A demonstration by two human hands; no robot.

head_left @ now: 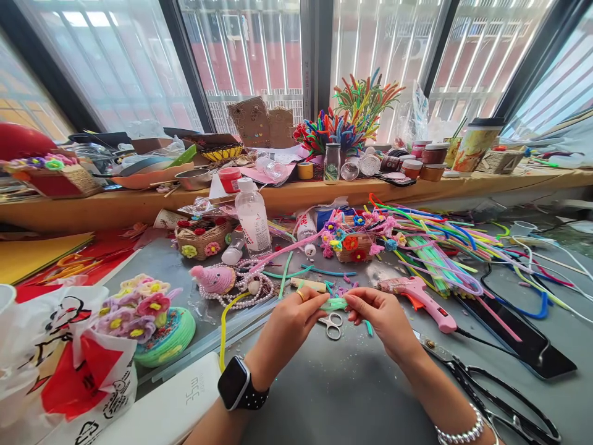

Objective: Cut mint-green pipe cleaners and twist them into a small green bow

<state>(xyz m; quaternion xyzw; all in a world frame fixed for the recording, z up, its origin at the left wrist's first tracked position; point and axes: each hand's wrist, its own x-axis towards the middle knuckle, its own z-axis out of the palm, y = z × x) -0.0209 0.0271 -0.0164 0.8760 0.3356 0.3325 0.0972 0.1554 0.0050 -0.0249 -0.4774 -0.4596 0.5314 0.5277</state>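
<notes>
Hands (385,321) pinched closed on green fuzzy pc (334,303), sm scissors (332,320) beside, glue gun (426,298) nearby

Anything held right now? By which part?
A light-green fuzzy piece, pinched near its opposite ends: one by the left hand, the other by the right hand.

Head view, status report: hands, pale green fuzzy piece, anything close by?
Left hand, right hand: both pinching pale green fuzzy piece. Small grey-handled scissors just below it in view. Pink plastic glue gun lying beyond right hand.
</notes>
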